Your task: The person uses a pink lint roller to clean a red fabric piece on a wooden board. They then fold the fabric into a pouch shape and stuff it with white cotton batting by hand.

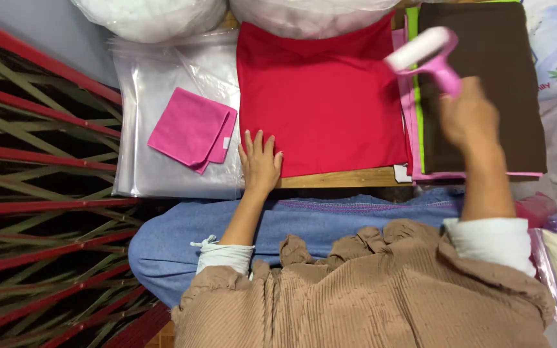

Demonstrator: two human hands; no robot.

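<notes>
The left hand (260,161) lies flat with its fingers spread, palm down on the near left corner of a red cloth (322,96) that is laid out smooth on the wooden tabletop (343,178). The right hand (469,119) is raised above the cloths, its fingers wrapped tight around the pink handle of a lint roller (423,55); the roller's white drum points up and to the left of that hand and looks blurred.

Just left of the left hand, a small folded pink cloth (191,129) rests on a stack of clear plastic bags (156,174). Under and beyond the right hand lies a dark brown cloth (485,38), stacked on pink and green cloths whose edges show along its left side. Beyond both hands, at the far edge, two bulging clear sacks of white stuffing (149,16) press against the red cloth and the plastic bags.

Close to the body, the forearms come out of pale rolled sleeves; blue trousers (330,219) and a ribbed tan top (369,290) fill the near view. Far left of the left hand runs a red and green woven mat (33,193).
</notes>
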